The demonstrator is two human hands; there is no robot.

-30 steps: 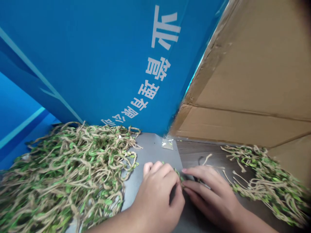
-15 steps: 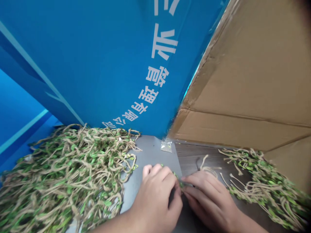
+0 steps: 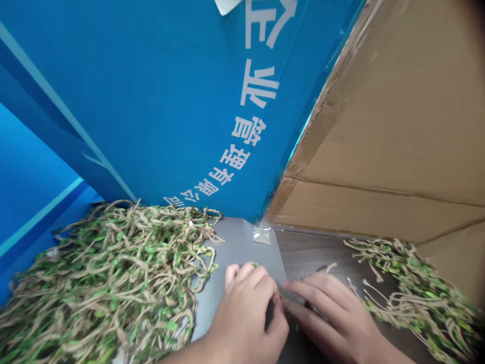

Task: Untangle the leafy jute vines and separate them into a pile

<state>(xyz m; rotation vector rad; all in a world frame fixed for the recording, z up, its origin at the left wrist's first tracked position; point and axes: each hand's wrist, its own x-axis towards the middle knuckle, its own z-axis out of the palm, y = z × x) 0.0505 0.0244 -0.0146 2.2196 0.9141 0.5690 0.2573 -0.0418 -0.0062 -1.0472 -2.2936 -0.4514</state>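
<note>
My left hand [image 3: 252, 308] is closed, thumb and fingers pinched on a piece of leafy twine, mostly hidden behind the fingers. A bit of green shows beyond its knuckles. Close beside it, my right hand [image 3: 335, 311] pinches the same leafy twine [image 3: 281, 292] between fingertips and thumb. A loose tan twine end [image 3: 329, 268] pokes out behind the right hand. To the left lies a big tangled heap of leafy twine [image 3: 125, 283], tan cord with small green leaves. On the right is a smaller bundle of leafy twine pieces [image 3: 420, 298] with bare ends toward my hand.
A blue panel with white lettering [image 3: 170, 101] stands behind the surface. A brown cardboard sheet [image 3: 397, 126] leans at the right. A small clear plastic bag [image 3: 261, 234] lies near the panel's foot, on a grey sheet [image 3: 231, 237] over dark wood [image 3: 306, 247].
The view has shifted slightly, so the scene sits a little lower. Less of the twine behind my right hand shows. Both hands keep their pinch, close together.
</note>
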